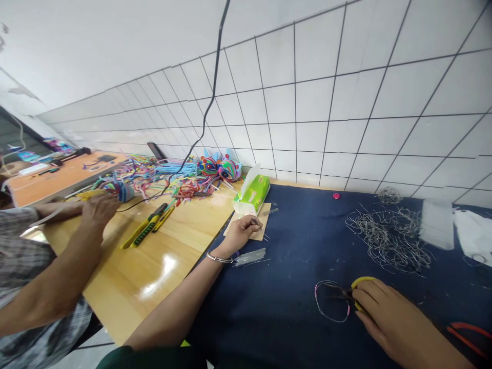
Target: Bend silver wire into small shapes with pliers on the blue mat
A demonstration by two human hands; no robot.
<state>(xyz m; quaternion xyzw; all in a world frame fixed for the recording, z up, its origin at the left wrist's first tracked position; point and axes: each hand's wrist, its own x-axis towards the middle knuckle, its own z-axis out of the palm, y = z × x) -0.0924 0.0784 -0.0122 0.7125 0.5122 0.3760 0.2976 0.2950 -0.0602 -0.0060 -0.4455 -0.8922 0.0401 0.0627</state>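
My left hand [240,234] is closed in a pinch over a piece of brown card [266,215]; what its fingers hold is too small to make out, though thin pins or wires lie around it. Just below the wrist is a bundle of thin clear strips [250,257]. My right hand [384,315] grips yellow-handled scissors [359,285], whose dark blades point left and are blurred. A thin wire loop with pink beads [332,321] lies on the dark blue cloth [292,297] at the blades.
A green tissue pack [257,193] stands beyond my left hand. Tangled wire loops [392,238], a clear bag [437,223] and red-handled pliers [467,333] lie to the right. At left, a co-worker's hands [99,207] work near yellow cutters [148,228] and colourful cords [188,187].
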